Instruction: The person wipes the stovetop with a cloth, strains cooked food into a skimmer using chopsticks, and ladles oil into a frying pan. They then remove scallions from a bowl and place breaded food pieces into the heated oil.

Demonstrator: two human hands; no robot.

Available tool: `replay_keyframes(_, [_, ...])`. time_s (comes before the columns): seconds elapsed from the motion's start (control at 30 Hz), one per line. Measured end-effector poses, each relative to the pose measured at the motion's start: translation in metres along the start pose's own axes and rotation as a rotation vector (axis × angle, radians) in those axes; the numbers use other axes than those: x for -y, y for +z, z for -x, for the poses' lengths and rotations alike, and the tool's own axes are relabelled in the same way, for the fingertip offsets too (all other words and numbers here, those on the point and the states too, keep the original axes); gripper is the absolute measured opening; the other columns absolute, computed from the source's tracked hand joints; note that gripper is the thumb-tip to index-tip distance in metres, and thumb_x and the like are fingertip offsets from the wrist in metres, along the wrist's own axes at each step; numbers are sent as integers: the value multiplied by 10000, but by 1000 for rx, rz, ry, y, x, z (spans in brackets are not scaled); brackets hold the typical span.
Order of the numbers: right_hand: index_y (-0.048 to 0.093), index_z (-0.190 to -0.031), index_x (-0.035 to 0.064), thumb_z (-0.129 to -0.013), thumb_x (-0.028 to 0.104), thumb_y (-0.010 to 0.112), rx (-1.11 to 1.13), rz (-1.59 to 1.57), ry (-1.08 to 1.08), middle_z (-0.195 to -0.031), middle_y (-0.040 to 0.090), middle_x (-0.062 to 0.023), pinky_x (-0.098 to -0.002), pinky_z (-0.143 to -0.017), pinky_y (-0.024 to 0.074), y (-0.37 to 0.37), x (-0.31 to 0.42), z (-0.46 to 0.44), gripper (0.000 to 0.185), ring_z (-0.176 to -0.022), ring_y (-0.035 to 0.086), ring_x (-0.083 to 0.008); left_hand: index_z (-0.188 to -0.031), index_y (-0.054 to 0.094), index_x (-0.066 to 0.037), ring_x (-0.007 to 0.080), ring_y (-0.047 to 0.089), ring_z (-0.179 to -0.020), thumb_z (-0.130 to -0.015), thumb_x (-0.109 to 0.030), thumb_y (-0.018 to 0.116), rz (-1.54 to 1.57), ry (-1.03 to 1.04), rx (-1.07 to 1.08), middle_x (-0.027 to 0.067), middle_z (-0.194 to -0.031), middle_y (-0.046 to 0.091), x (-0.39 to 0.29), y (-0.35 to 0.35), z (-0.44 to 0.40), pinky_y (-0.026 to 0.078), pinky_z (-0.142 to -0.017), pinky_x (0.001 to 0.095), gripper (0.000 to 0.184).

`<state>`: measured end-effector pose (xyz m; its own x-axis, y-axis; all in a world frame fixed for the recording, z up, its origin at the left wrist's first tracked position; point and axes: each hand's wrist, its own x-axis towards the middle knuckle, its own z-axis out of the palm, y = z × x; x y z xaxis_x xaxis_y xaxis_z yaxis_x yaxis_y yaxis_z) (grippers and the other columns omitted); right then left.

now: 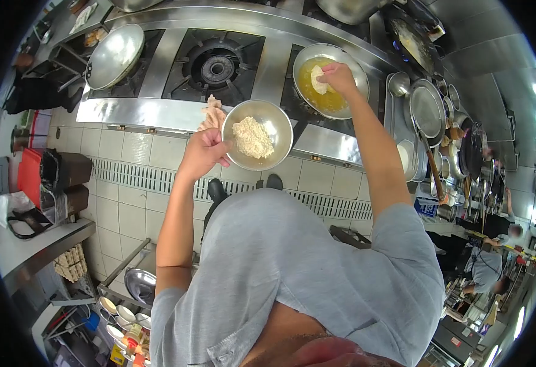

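Note:
My left hand (203, 153) grips the left rim of a steel mixing bowl (282, 131), thumb over the edge. Inside the bowl lies a mound of pale, crumbly coated food (253, 138). At the upper right, my right hand (340, 79) pinches a flat, pale coated piece of food (319, 81) over a frying pan (362, 79) on the stove. Yellow oil (308, 67) covers the pan's bottom, and the piece's lower end appears to be at the oil. A crumpled pinkish cloth (213, 114) hangs on the stove edge beside the bowl.
A bare burner (218, 68) sits left of the pan, and another pan (116, 56) rests at the far left. A ladle (398, 84) and a strainer (427, 110) lie to the right. A floor drain grate (133, 171) runs below. Other people (485, 269) stand at the far right.

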<state>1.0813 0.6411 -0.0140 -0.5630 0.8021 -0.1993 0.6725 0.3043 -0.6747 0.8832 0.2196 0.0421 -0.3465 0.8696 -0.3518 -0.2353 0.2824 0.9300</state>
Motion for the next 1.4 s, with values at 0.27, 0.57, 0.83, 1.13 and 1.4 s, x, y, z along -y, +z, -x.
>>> replay_keyframes(0.27, [747,-1047,58,-755,247,811,-253,443,-233,-1063,742,-136,-365,-874,551,-27,64,0,354,-969,718,-264,-790,588,-9,109,642,-592,-900,-82,677,4,-9,4,13,-709,609,0,-13,14,525,-535,248,159])
replay_keyframes(0.57, [724,-882,105,-796,324,758,9,411,-512,-791,707,-95,-404,-672,544,10,197,242,238,-739,690,-273,-741,551,-27,115,663,-599,-894,-115,685,-73,57,122,34,-679,620,-14,1,0,526,-527,245,222])
replay_keyframes(0.83, [681,-961,17,-708,170,772,-145,500,-519,-986,610,-138,-420,-784,537,87,177,273,309,-980,573,-330,-756,525,-49,87,628,-565,-908,-103,687,-225,62,263,17,-670,607,-13,31,-3,517,-506,236,229])
replay_keyframes(1.13, [658,-842,42,-730,70,688,-85,378,-575,-919,669,-156,-458,-744,546,87,160,279,119,-913,655,-352,-754,531,-48,106,648,-543,-913,-112,691,-246,32,251,15,-655,615,-6,40,-1,475,-476,225,235])
replay_keyframes(1.4, [695,-920,42,-752,92,715,-21,296,-479,-827,713,-132,-417,-695,561,48,149,265,176,-769,706,-315,-772,544,-40,120,669,-570,-917,-92,676,-156,32,244,38,-703,640,-5,46,-10,508,-490,231,203])
